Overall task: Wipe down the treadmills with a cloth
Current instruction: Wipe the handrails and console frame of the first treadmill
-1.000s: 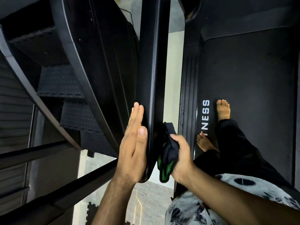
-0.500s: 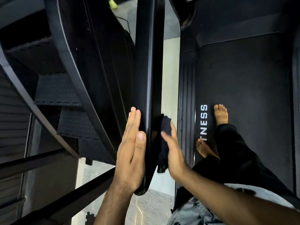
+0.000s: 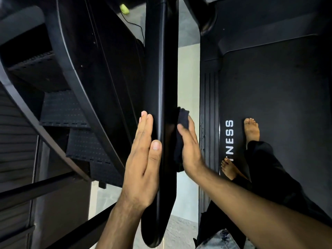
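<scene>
The left hand [image 3: 142, 164] comes up from 6 o'clock and lies flat on the 9 o'clock face of the black handrail [image 3: 161, 78]. Its fingers are straight and close together, and the thumb rests on the front edge of the rail. It holds nothing; I think it only steadies the rail.

On the other face, at 3 o'clock of the rail, the right hand [image 3: 188, 150] presses the dark cloth [image 3: 182, 119] against the handrail. Its fingers are almost straight and together, and the thumb lies over the near side of the cloth. The cloth is bunched, and one corner stands out past the fingertips towards 12 o'clock.

To wipe well, I would spread the cloth wider under the palm, hold the pressure even, and go in long strokes along the rail towards 12 o'clock. The left hand should give counter-pressure at the same height. The rounded lower end at 6 o'clock also needs a pass.

Further away, at 3 o'clock, bare feet [image 3: 251, 128] stand on the treadmill belt [image 3: 278, 105], beside the ribbed side rail [image 3: 209, 114]. At 9 o'clock are the steps [image 3: 61, 108] of a neighbouring machine, and at 12 o'clock a small green object [image 3: 124, 9] lies on the floor
</scene>
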